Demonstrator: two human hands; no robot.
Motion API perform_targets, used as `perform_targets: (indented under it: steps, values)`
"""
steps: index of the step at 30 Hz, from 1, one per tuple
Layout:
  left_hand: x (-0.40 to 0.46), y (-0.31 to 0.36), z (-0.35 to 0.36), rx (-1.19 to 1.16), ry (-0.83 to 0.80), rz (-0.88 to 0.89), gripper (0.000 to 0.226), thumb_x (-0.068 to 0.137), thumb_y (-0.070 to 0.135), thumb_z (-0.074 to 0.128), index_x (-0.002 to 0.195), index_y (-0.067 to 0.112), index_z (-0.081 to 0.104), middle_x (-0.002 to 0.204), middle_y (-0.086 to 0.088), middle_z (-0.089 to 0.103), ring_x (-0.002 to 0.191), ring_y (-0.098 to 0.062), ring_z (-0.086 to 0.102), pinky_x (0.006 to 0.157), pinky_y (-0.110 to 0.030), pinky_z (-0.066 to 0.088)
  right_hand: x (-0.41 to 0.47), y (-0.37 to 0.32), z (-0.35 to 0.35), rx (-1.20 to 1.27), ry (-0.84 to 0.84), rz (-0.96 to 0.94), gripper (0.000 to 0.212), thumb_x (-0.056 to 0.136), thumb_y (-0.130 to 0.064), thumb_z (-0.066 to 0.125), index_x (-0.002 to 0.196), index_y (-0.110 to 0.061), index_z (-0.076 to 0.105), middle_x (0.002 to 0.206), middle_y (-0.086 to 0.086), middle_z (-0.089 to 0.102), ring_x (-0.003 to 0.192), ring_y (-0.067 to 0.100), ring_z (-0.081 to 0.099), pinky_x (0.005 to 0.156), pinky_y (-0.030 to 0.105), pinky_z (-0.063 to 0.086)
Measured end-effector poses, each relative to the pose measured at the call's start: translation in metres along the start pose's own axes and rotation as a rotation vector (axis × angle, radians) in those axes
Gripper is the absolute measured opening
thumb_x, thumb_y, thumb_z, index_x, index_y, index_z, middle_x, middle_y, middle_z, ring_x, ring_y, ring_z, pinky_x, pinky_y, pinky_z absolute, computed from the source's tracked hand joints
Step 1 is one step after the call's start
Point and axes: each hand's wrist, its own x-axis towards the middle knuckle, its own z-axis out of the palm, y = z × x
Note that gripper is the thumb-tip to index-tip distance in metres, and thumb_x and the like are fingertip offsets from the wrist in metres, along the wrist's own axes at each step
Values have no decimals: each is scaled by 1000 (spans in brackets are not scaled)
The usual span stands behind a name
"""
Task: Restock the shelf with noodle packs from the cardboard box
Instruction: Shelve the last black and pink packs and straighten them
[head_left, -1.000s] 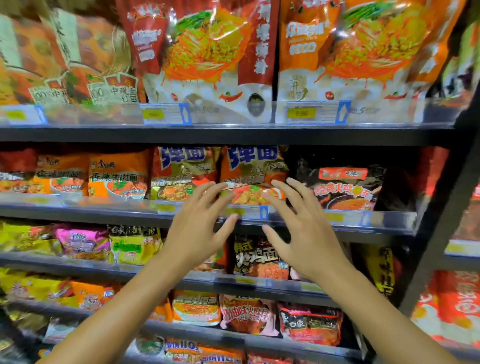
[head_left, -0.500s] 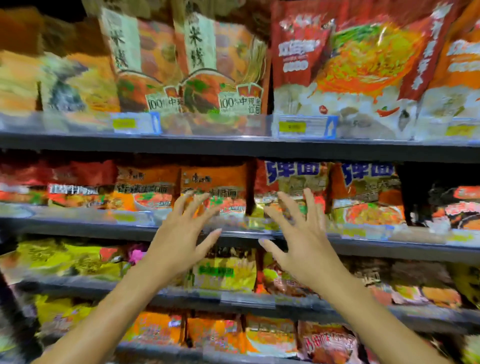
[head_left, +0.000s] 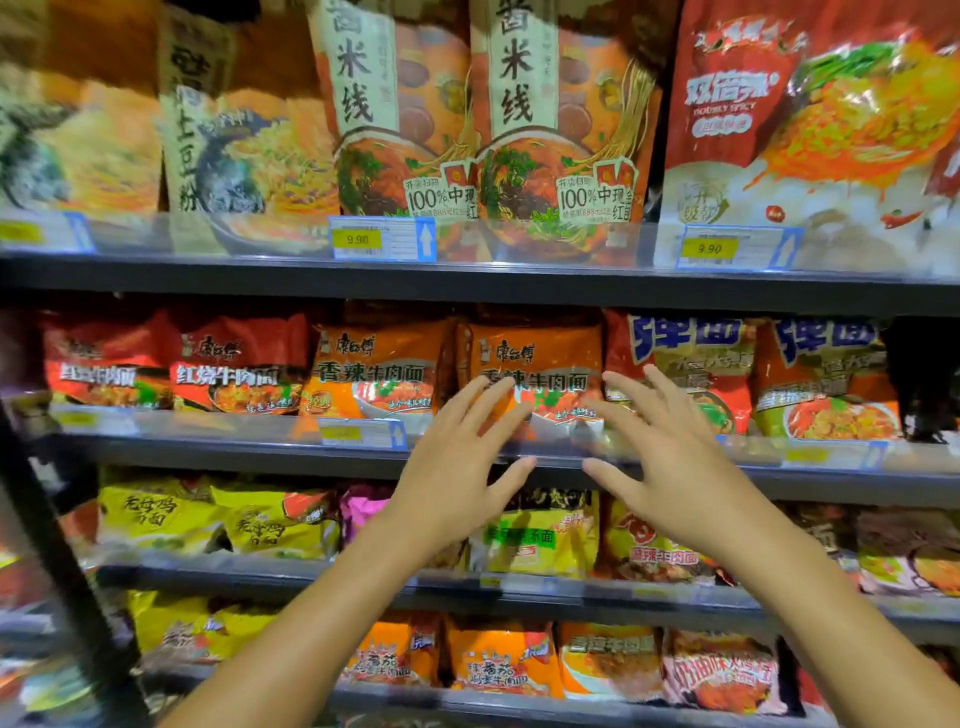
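Noodle pack (head_left: 530, 379), orange, mid shelf (head_left: 208, 447): your left hand (head_left: 457, 467) & right hand (head_left: 670, 467) flank it, fingers spread, empty. Looks like straightening; next needs box stock, not in view.

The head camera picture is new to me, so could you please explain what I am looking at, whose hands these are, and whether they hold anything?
There is no machine here. A person wears a wide-angle camera on the head, so you look forward and down along their bare arms at a shop shelf.

The left hand and the right hand are both raised in front of the second shelf rail, fingers spread. Neither holds anything.

Between and behind the hands stands an orange noodle pack, with a twin orange pack beside it on its left. Red packs stand further left, and packs with blue lettering to the right. The shelf above carries tall rice noodle bags and yellow price tags; lower shelves hold yellow packs.

The cardboard box is not in view.
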Motion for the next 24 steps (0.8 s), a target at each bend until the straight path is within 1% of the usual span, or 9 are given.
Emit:
perform_targets:
  steps: [2,6,9,11,13,16,19,21,24]
  values:
    - [-13,-27,-11,9,58,-43,56,100,56,36,149,30,40,162,8,24,152,-16,9,122,-40,18,12,-26,9,58,19,-74,61,95,-56,51,150,-41,33,165,-11,15,154,22,-4,125,49,7]
    - [-42,-88,-39,96,79,-158,51,99,56,37,140,30,51,155,3,35,147,-25,20,115,-47,31,34,-59,35,39,-86,-37,65,96,-64,41,154,-42,24,167,-11,3,153,28,-8,124,52,1]
    - [-57,-111,-44,101,-2,-188,52,97,61,35,140,37,52,156,7,35,147,-28,21,115,-50,33,41,-70,49,-26,-117,-23,75,87,-77,16,154,-45,18,167,-7,-5,152,34,-12,122,55,-6]
    - [-60,-114,-41,123,-40,-167,60,94,66,31,144,39,47,158,7,35,147,-30,22,116,-52,30,42,-72,54,-59,-121,-2,82,79,-79,3,154,-47,14,167,-8,-9,152,35,-15,122,56,-8]
    - [-55,-110,-41,119,-60,-184,66,91,71,25,146,40,45,159,7,32,148,-30,21,117,-51,29,42,-71,52,-65,-114,19,75,86,-78,12,154,-48,14,166,-10,-9,152,34,-14,123,54,-8]
    - [-40,-95,-40,102,-120,-217,71,87,74,18,148,43,39,162,8,24,149,-28,14,116,-50,29,42,-71,48,-48,-110,39,63,96,-67,32,153,-49,16,166,-12,-6,152,34,-14,122,50,-8]
    - [-34,-88,-37,114,-124,-211,62,92,70,28,146,42,41,159,8,25,145,-28,15,110,-50,37,43,-74,49,-46,-100,58,63,96,-67,35,153,-47,19,166,-12,-4,152,35,-12,122,51,-6]
    - [-36,-91,-35,123,-113,-198,56,96,65,34,147,42,40,159,9,26,144,-28,16,109,-48,37,44,-76,53,-82,-92,61,64,96,-68,34,154,-47,17,166,-10,-4,152,37,-11,122,53,-6]
    - [-42,-101,-35,125,-107,-172,58,95,67,30,147,44,37,159,10,27,145,-27,19,113,-49,34,46,-80,56,-101,-74,65,64,96,-67,36,154,-45,18,166,-6,-2,151,40,-9,122,56,-4]
